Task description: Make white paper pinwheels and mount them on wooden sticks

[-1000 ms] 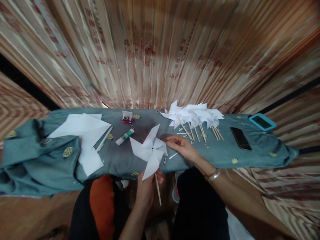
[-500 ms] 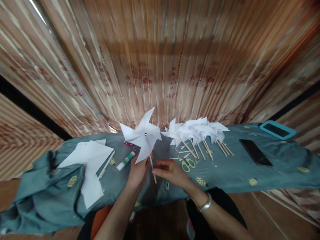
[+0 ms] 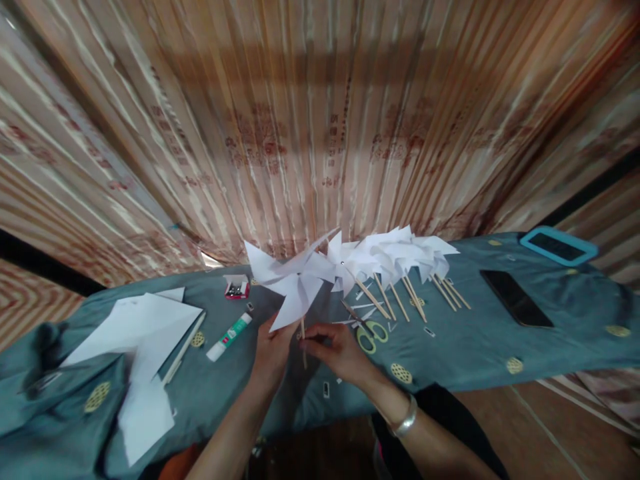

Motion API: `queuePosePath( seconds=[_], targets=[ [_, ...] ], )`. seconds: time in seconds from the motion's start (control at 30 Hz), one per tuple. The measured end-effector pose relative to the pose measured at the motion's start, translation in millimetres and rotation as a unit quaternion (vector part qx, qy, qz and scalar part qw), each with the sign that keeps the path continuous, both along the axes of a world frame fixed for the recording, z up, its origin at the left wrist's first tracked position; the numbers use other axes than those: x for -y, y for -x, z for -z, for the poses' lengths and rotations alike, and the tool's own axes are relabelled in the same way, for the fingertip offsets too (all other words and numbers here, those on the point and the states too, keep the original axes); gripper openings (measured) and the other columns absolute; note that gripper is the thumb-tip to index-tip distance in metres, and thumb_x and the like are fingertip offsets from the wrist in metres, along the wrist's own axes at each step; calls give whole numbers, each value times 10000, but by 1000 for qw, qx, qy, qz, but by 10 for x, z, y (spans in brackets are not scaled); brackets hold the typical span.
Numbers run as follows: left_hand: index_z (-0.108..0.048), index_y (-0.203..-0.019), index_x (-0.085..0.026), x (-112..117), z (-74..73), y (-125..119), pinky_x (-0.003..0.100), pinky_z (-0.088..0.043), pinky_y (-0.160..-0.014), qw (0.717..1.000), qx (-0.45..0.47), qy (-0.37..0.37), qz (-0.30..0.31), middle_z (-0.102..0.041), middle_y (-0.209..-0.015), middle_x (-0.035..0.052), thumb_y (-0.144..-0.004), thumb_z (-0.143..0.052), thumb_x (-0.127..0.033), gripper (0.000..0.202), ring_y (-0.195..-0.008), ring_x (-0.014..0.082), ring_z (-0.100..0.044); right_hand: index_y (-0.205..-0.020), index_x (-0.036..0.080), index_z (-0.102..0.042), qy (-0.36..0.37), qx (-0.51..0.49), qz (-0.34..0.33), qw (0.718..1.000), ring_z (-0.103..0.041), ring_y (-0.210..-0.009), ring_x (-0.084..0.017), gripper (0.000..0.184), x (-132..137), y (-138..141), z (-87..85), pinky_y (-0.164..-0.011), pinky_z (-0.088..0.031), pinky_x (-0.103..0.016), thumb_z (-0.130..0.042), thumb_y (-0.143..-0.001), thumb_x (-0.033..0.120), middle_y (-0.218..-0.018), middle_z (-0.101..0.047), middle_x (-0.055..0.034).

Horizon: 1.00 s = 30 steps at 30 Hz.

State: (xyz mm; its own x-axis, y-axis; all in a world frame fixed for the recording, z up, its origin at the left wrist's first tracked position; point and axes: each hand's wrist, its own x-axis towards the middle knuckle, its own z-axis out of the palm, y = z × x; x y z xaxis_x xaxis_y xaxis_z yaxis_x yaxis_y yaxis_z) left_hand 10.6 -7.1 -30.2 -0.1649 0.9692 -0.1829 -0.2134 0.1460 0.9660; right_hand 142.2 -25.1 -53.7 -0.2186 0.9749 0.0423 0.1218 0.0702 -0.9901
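A white paper pinwheel (image 3: pixel 297 283) on a thin wooden stick stands tilted between my hands. My left hand (image 3: pixel 274 347) is closed around the stick just below the paper blades, which hide some of its fingers. Lower on the same stick, the fingers of my right hand (image 3: pixel 333 347) pinch it. Right of it lie several finished-looking pinwheels (image 3: pixel 395 257), overlapping in a row with their sticks toward me. Scissors with green handles (image 3: pixel 373 337) rest beside my right hand. A glue stick (image 3: pixel 229 338) lies left of my left hand.
White paper sheets (image 3: pixel 145 333) and a pen-like white stick (image 3: pixel 183 350) lie at the left. A small red-and-white box of pins (image 3: pixel 237 287) stands behind the glue stick. At the right are a black phone (image 3: pixel 516 298) and a blue-framed device (image 3: pixel 559 245). A striped curtain (image 3: pixel 320 133) hangs behind.
The pinwheel's blades have turned and tipped, so its face now looks more edge-on. My right hand has come onto the stick. The view has shifted, uncovering the pin box.
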Motion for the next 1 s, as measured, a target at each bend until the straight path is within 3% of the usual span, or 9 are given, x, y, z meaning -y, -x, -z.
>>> queuePosePath(
  seconds=[0.2, 0.33, 0.6, 0.7, 0.8, 0.9, 1.0],
  targets=[
    [-773, -699, -206, 39, -7, -3, 321, -529, -737, 998, 13, -25, 56, -748, -695, 39, -545, -805, -307, 187, -723, 224, -683, -806, 218, -744, -11, 16, 21, 1000, -645, -718, -172, 97, -15, -88, -20, -722, -476, -291, -658, -783, 256, -734, -719, 0],
    [-784, -734, -208, 65, 23, 14, 317, -538, -765, 999, -6, -19, 44, -772, -788, 50, -528, -803, -249, 211, -774, 221, -693, -824, 221, -744, -31, 23, 31, 999, -646, -728, -171, 109, -22, -88, -41, -711, -471, -286, -647, -799, 265, -759, -722, -4],
    [-774, -671, -201, 62, 10, 32, 282, -542, -675, 999, 22, 6, 23, -760, -695, 43, -471, -826, -232, 208, -658, 185, -683, -816, 221, -734, -52, 31, 17, 998, -646, -731, -172, 126, -36, -153, -171, -705, -479, -287, -675, -792, 329, -767, -726, -5],
    [-776, -688, -189, 55, -3, 49, 267, -538, -680, 1000, 17, 14, 20, -761, -702, 50, -472, -832, -249, 230, -653, 173, -683, -770, 199, -708, -79, 8, 115, 990, -624, -703, -171, 174, -143, -354, -264, -682, -480, -292, -659, -797, 365, -745, -707, -23],
    [-777, -687, -189, 73, 6, 45, 277, -544, -708, 999, 0, 16, 34, -764, -712, 55, -472, -832, -252, 230, -677, 184, -694, -908, 204, -690, -112, -35, 223, 968, -636, -785, -187, 200, -273, -571, -318, -742, -492, -323, -649, -799, 366, -872, -720, -53],
    [-775, -675, -199, 104, 26, 22, 308, -553, -744, 998, -20, 19, 61, -767, -716, 50, -461, -836, -266, 232, -693, 202, -702, -1024, 222, -673, -136, -44, 227, 963, -634, -911, -202, 289, -352, -687, -331, -832, -485, -353, -683, -765, 351, -1044, -708, -73],
    [-776, -681, -202, 126, 44, 4, 343, -553, -792, 996, -34, 20, 75, -770, -732, 50, -453, -842, -293, 254, -722, 223, -711, -995, 227, -690, -135, -55, 205, 968, -635, -873, -195, 287, -373, -692, -326, -774, -498, -334, -708, -734, 346, -994, -713, -62]
  ],
)
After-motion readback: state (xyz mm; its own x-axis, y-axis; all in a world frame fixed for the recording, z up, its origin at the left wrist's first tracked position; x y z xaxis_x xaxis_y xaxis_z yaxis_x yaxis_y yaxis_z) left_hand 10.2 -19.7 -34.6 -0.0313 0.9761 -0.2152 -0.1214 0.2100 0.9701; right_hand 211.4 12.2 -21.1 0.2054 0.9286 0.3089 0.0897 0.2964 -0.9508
